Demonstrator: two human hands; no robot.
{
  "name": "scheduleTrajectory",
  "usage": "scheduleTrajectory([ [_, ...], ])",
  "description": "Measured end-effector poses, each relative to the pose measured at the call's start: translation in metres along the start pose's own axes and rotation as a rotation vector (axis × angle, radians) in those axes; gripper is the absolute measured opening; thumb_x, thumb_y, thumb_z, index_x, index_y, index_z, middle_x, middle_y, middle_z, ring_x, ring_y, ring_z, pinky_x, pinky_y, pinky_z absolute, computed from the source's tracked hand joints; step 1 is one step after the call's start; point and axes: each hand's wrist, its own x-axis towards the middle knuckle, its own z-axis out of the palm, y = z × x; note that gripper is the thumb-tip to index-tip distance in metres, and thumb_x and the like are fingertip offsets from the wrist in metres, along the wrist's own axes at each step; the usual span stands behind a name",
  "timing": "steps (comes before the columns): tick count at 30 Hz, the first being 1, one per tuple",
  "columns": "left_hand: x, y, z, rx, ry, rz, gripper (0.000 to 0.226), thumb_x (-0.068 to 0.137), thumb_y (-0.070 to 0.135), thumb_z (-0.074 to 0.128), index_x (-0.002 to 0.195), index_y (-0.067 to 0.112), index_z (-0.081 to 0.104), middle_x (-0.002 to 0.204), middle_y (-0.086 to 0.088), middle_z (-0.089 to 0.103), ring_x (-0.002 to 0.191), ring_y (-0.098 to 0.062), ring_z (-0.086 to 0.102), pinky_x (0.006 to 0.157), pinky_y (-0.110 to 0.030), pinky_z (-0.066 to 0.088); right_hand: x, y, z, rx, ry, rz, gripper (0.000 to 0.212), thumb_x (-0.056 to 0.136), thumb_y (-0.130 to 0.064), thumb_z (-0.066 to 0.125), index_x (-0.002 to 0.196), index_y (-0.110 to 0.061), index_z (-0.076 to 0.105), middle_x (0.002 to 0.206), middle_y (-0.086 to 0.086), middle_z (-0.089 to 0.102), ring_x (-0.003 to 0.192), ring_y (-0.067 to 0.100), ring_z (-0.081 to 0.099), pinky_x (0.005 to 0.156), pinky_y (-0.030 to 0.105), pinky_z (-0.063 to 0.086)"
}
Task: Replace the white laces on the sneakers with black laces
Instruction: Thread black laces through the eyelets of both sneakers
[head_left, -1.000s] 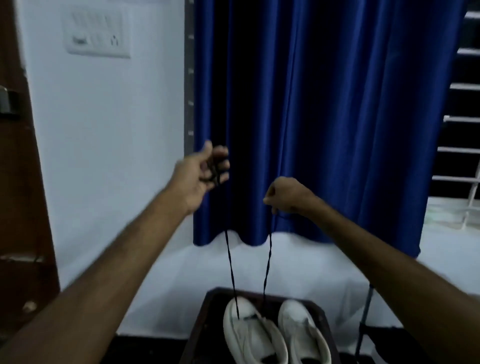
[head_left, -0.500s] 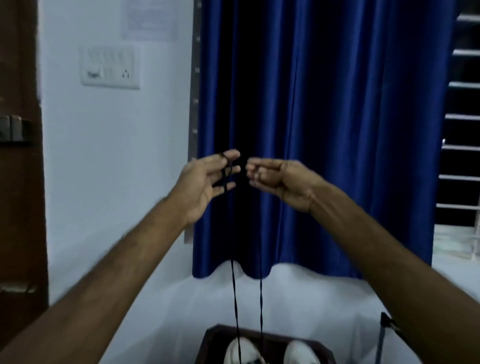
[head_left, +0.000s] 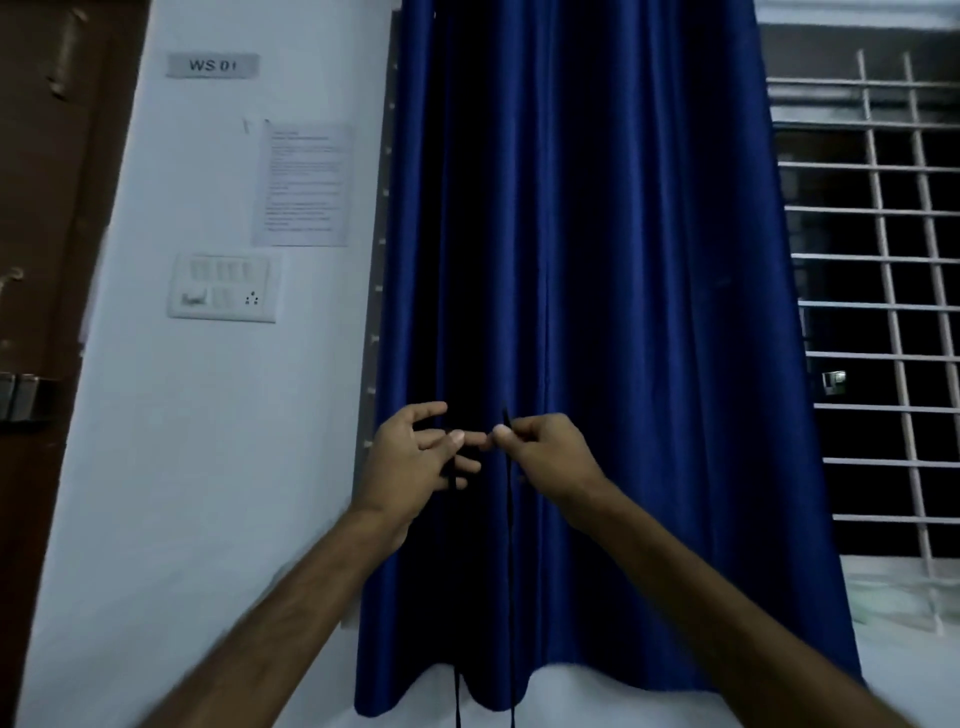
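Both my hands are raised in front of a blue curtain, close together. My right hand (head_left: 545, 457) pinches one end of the black lace (head_left: 510, 571), whose tip sticks up above the thumb while the strand hangs straight down. My left hand (head_left: 415, 462) has its fingers spread, and the other strand of the black lace runs between them and drops to the bottom edge. The fingertips of the two hands nearly touch. The sneakers are out of view below the frame.
The blue curtain (head_left: 597, 260) fills the middle. A white wall with a switch panel (head_left: 223, 288), a taped paper (head_left: 304, 184) and a "WS 01" label lies left, beside a brown door (head_left: 47, 260). A barred window (head_left: 883, 312) is at the right.
The view has tilted upward, so the sneakers and their tray have dropped out of frame. Both hands rose with the lace ends and came together; the right hand now pinches its end upright.
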Motion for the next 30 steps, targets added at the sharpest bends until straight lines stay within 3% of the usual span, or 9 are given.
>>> scheduleTrajectory([
  [4, 0.004, 0.004, 0.006, -0.052, 0.019, -0.036, 0.031, 0.094, 0.007, 0.060, 0.124, 0.009, 0.052, 0.092, -0.002, 0.077, 0.079, -0.021, 0.073, 0.069, -0.034, 0.060, 0.001, -0.003, -0.002, 0.099, 0.065, -0.038, 0.009, 0.090, -0.021, 0.068, 0.094, -0.015, 0.073, 0.071, -0.008, 0.067, 0.058, -0.004, 0.060, 0.059, 0.012, 0.046],
  [6, 0.006, 0.005, 0.007, -0.067, 0.036, -0.040, 0.026, 0.093, 0.008, 0.061, 0.119, 0.005, 0.058, 0.092, -0.002, 0.077, 0.080, -0.023, 0.073, 0.069, -0.033, 0.060, 0.001, -0.004, -0.004, 0.163, 0.064, -0.033, 0.004, 0.088, -0.020, 0.070, 0.088, -0.018, 0.073, 0.071, -0.004, 0.070, 0.063, -0.001, 0.064, 0.062, 0.014, 0.048],
  [13, 0.008, 0.003, 0.004, -0.093, 0.064, -0.016, 0.019, 0.096, 0.013, 0.057, 0.108, 0.005, 0.069, 0.092, -0.004, 0.076, 0.085, -0.021, 0.072, 0.072, -0.031, 0.059, 0.005, 0.000, -0.008, 0.293, 0.039, 0.030, 0.016, 0.094, -0.024, 0.062, 0.092, -0.017, 0.076, 0.084, -0.001, 0.072, 0.080, 0.008, 0.063, 0.071, 0.023, 0.050],
  [18, 0.013, 0.000, 0.006, -0.154, 0.061, -0.025, 0.034, 0.096, 0.001, 0.055, 0.126, 0.016, 0.049, 0.101, -0.002, 0.075, 0.086, -0.024, 0.072, 0.072, -0.033, 0.058, 0.011, -0.002, -0.007, 0.355, 0.071, 0.075, 0.011, 0.090, -0.022, 0.067, 0.094, -0.016, 0.076, 0.083, -0.001, 0.074, 0.085, 0.007, 0.066, 0.075, 0.024, 0.050],
  [23, 0.017, 0.001, 0.010, -0.145, 0.080, -0.057, 0.013, 0.094, 0.012, 0.062, 0.106, 0.007, 0.063, 0.098, -0.008, 0.076, 0.084, -0.022, 0.074, 0.075, -0.035, 0.059, 0.018, 0.000, -0.006, 0.391, 0.110, 0.084, 0.015, 0.084, -0.022, 0.075, 0.094, -0.011, 0.075, 0.080, 0.000, 0.076, 0.078, 0.003, 0.068, 0.077, 0.022, 0.049],
  [30, 0.023, 0.001, 0.017, -0.113, 0.112, -0.083, 0.012, 0.087, 0.016, 0.071, 0.096, 0.008, 0.072, 0.098, -0.010, 0.073, 0.086, -0.019, 0.068, 0.078, -0.037, 0.060, 0.038, -0.010, -0.026, 0.467, 0.195, 0.107, 0.009, 0.085, -0.018, 0.073, 0.086, -0.010, 0.075, 0.082, 0.002, 0.076, 0.079, 0.008, 0.065, 0.073, 0.023, 0.049],
])
